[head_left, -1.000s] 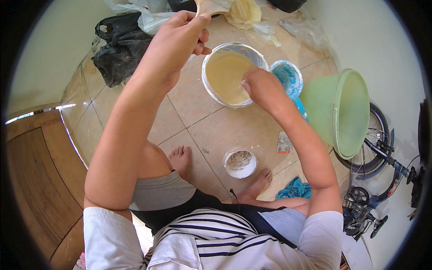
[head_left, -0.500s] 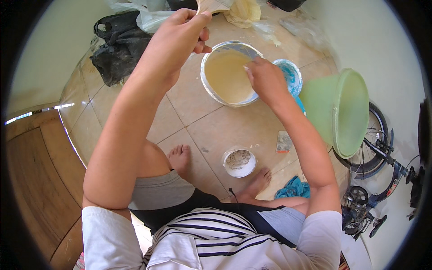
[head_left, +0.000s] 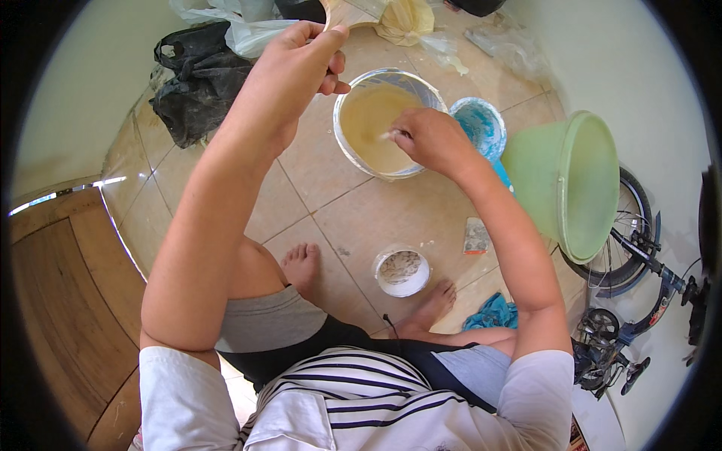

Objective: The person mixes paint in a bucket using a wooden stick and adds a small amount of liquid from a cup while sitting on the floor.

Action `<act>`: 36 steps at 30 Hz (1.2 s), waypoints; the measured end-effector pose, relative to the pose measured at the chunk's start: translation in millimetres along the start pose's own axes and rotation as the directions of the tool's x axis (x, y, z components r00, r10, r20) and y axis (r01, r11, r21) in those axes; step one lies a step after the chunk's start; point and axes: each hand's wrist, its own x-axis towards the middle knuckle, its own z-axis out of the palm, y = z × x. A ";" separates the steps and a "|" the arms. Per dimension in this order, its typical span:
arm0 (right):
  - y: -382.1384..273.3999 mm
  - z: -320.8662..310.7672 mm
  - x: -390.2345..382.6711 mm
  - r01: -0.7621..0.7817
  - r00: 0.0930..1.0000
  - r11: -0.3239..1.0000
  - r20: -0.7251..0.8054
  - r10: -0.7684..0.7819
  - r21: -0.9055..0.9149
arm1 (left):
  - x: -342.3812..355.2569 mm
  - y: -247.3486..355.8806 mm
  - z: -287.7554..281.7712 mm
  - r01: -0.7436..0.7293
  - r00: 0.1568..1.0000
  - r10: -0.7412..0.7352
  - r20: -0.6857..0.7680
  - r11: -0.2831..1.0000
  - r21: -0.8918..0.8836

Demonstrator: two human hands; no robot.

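My left hand (head_left: 304, 60) is raised at the top of the view. Its thumb and index finger pinch a pale cream piece with a curved edge (head_left: 352, 13), which the picture's upper rim cuts off, so its kind is unclear. Over the white bucket (head_left: 340, 144) of creamy beige liquid (head_left: 366, 120), my right hand (head_left: 429, 139) is closed around a thin pale stick (head_left: 387, 136). Only a short end of that stick shows, at the liquid. Beside the bucket, just right of my right hand, stands a blue-and-white smeared dipper (head_left: 481, 124).
A large green tub (head_left: 538, 173) lies tipped at the right, before a bicycle (head_left: 639, 263). Near my feet are a small white pail (head_left: 402, 286), a flat scraper-like piece (head_left: 475, 236) and a blue cloth (head_left: 492, 312). Black (head_left: 195, 90) and white plastic bags (head_left: 256, 34) lie far left.
My right hand has moved left and slightly down over the bucket with the stick. My left hand has shifted slightly left, and the pale piece has moved with it.
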 end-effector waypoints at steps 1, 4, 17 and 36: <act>-2.5 -3.6 0.5 -0.035 0.992 0.999 0.124 0.039 -0.039 | -0.6 0.3 -0.7 0.010 1.000 -0.009 -0.010 1.000 0.005; 12.8 -0.4 0.8 -0.094 0.995 0.947 -0.001 0.098 -0.306 | 0.5 2.0 1.0 -0.029 0.999 0.029 -0.020 1.000 0.013; 14.9 5.8 3.2 -0.031 0.985 0.976 -0.175 -0.007 -0.217 | -2.8 6.8 5.6 -0.013 1.000 0.013 -0.010 1.000 -0.006; 6.5 -25.8 -4.2 -0.063 0.969 0.997 -0.241 0.052 -0.038 | 0.1 0.0 -0.8 -0.043 0.999 0.043 0.001 0.999 0.014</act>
